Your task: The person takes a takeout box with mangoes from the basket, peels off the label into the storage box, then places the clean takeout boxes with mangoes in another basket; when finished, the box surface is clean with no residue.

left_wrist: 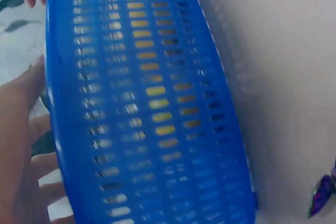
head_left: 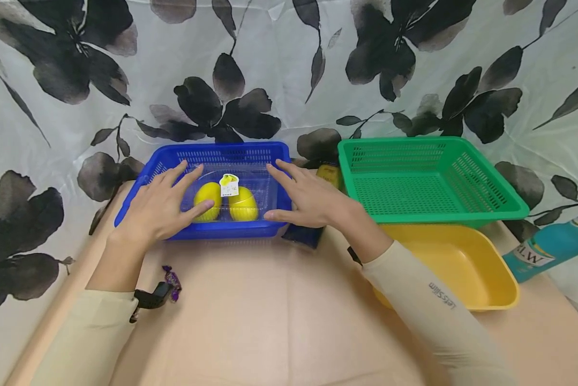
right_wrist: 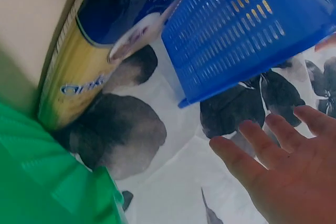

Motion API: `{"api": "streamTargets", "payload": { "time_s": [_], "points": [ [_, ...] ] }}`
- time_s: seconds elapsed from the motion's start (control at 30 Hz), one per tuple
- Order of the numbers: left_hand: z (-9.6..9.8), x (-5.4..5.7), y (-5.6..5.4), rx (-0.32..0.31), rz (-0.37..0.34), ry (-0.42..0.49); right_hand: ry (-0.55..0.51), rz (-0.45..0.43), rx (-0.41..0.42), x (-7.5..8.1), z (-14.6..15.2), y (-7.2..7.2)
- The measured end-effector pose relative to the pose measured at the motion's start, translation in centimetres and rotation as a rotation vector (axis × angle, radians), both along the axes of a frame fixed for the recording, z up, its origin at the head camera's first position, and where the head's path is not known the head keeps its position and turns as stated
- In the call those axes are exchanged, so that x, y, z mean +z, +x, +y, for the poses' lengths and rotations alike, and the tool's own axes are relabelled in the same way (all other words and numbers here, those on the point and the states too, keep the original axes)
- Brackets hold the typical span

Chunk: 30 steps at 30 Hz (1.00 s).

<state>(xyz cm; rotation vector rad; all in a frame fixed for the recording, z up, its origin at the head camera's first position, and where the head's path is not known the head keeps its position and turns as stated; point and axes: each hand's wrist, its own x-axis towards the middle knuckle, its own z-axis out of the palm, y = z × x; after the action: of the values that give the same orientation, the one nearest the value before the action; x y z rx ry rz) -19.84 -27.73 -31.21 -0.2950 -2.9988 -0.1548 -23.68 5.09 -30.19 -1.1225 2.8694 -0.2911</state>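
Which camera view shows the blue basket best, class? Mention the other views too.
The head view: the blue basket appears from above, rim and inside, though the left hand covers part. The left wrist view shows one slotted side close up; the right wrist view shows only part, cut off by the frame.

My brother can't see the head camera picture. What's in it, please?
A person's spread left hand and right hand are at opposite ends of a blue basket holding two yellow oval things in clear plastic. To the right are a green basket, a yellow tub and a tilted blue bottle; a purple candy lies on the left.
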Motion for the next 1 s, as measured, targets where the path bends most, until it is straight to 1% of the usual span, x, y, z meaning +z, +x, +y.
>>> {"api": "streamTargets", "payload": {
  "time_s": [0.13, 0.33, 0.47, 0.6, 0.83, 1.0],
  "points": [
    [-0.8, 0.0, -0.7, 0.010, -0.047, 0.025, -0.008, -0.054, -0.005, -0.4, -0.3, -0.3],
    [-1.7, -0.2, -1.6, 0.032, -0.144, 0.091, -0.007, -0.118, -0.015, -1.2, -0.7, -0.5],
    [-2.4, -0.4, -1.9, 0.037, -0.209, 0.142, -0.012, -0.147, -0.014, -1.8, -1.0, -0.5],
    [-2.9, -0.5, -2.2, 0.022, -0.257, 0.182, -0.013, -0.158, -0.031, -1.9, -1.2, -0.5],
    [-3.2, -0.6, -2.7, 0.011, -0.314, 0.221, 0.000, -0.202, -0.092, -2.1, -1.3, -0.6],
    [-3.4, -1.0, -2.9, 0.039, -0.362, 0.260, 0.000, -0.235, -0.126, -2.2, -1.3, -0.7]
  ]
}}
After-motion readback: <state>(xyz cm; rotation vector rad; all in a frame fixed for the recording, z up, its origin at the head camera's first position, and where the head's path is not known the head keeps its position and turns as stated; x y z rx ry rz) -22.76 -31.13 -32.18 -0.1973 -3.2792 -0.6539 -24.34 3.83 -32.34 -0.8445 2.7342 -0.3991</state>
